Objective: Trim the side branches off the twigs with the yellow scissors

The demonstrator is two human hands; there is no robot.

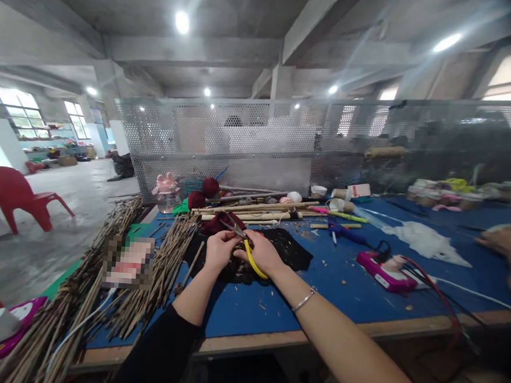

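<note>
The yellow-handled metal hand tool sits gripped in the right hand, its metal tips beyond the fingers. Just beside it, the left hand bunches its fingers, around what I cannot tell. Beneath both lies crumpled black cloth; leftward, thin brown twigs; rightward, a magenta plastic power strip.

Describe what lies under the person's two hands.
Beneath the left hand and right hand lies a black sheet on the blue tabletop. What the hands cover cannot be seen.
</note>
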